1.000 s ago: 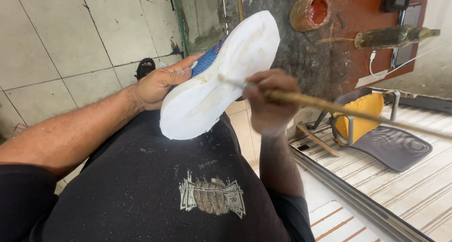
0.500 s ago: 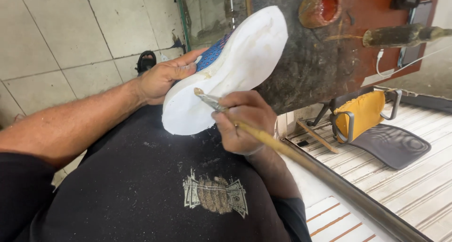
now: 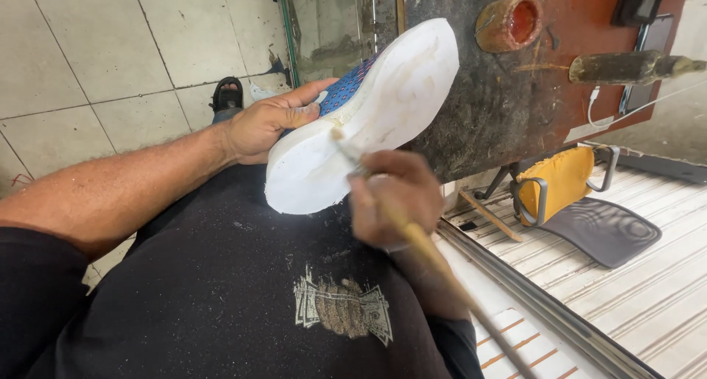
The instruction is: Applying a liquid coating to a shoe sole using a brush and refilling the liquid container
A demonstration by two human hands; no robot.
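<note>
1. Leaning against the edge of the grimy dark desk [image 3: 508, 106], the shoe [image 3: 361, 121] stands sole up over the person's lap, its white sole facing the camera and its blue patterned upper turned away. It is the largest thing in hand, so it needs to be kept steady first: the toe end stays propped by the desk edge while the heel end hangs free above the black shirt [image 3: 221, 290].
2. The left hand [image 3: 269, 125] wraps closed around the upper from the far side, thumb along the sole's rim. I judge this grip does well if it holds the sole tilted flat toward the brush and does not let it rock.
3. The right hand [image 3: 394, 195] is closed around the long wooden brush [image 3: 412, 235], gripping near the working end, whose tip touches the sole near its waist. Short, even strokes that cover the sole out to its edges without spilling onto the upper look like the way to do this well.
4. The small round pot [image 3: 509, 22], reddish inside, sits on the desk well within reach of the brush.
5. Compared with half a second ago, the brush tip has moved up from the heel edge onto the middle of the sole, and the right hand has shifted right and lower; the left hand's hold is unchanged.
</note>
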